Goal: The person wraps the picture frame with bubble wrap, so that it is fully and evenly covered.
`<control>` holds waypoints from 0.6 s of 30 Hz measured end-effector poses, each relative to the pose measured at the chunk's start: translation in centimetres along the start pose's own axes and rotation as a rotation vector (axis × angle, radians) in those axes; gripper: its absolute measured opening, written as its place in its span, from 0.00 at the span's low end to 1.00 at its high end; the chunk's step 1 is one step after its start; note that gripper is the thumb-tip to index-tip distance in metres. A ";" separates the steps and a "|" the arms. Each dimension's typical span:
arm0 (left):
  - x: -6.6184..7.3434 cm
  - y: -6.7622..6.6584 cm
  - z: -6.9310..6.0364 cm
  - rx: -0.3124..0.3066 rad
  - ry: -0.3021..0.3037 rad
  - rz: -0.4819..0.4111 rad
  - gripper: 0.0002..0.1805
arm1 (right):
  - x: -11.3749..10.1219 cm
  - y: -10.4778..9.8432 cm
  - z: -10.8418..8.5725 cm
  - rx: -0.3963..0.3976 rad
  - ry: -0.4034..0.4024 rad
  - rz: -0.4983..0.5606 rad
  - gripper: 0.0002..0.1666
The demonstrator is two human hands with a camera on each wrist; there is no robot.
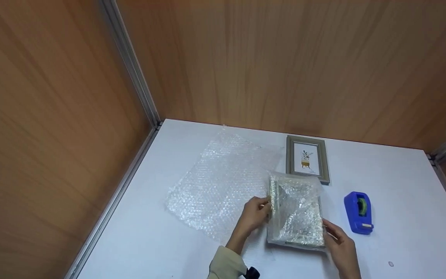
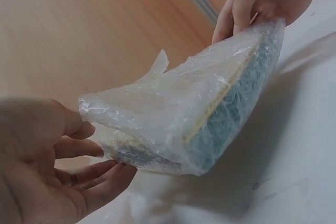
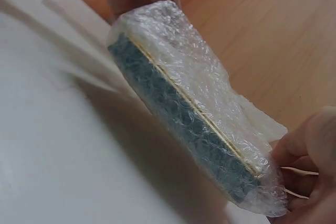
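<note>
A picture frame wrapped in bubble wrap (image 1: 298, 211) is held up off the white table between both hands. My left hand (image 1: 254, 214) grips its left edge, thumb above and fingers below, as the left wrist view shows. On the opposite edge my right hand (image 1: 340, 246) pinches the wrapped frame (image 3: 194, 108) near its lower corner. Through the clear plastic a greenish side and a thin gold line show. A loose flap of wrap (image 2: 159, 64) sticks up from the package in the left wrist view.
A flat sheet of bubble wrap (image 1: 219, 182) lies on the table (image 1: 130, 232) to the left. Behind the package rests a grey-framed picture (image 1: 306, 159). A blue tape dispenser (image 1: 358, 213) stands at the right. Wooden panels (image 1: 261, 66) rise around the table.
</note>
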State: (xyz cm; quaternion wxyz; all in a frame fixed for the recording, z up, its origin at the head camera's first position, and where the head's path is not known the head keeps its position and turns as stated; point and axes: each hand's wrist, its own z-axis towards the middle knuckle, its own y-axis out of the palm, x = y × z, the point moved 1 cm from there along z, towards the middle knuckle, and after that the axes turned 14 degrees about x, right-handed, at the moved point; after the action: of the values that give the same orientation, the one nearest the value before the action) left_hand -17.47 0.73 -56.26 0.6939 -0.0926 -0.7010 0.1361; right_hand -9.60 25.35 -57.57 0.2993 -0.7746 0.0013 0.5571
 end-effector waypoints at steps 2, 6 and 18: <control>0.0 0.4 -0.1 0.000 0.002 0.012 0.18 | 0.4 -0.3 -0.1 -0.004 0.003 -0.009 0.28; -0.1 1.1 -0.4 0.001 0.026 0.027 0.18 | 1.3 -0.6 0.0 -0.007 0.012 -0.021 0.28; -0.2 2.9 -0.6 -0.026 0.047 0.088 0.18 | 2.6 -1.3 0.4 -0.012 0.027 -0.069 0.29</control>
State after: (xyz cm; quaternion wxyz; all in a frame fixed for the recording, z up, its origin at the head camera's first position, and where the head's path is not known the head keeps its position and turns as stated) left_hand -17.06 3.40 -57.39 0.7024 -0.1355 -0.6814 0.1550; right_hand -8.51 27.47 -59.34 0.3135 -0.7836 -0.0247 0.5358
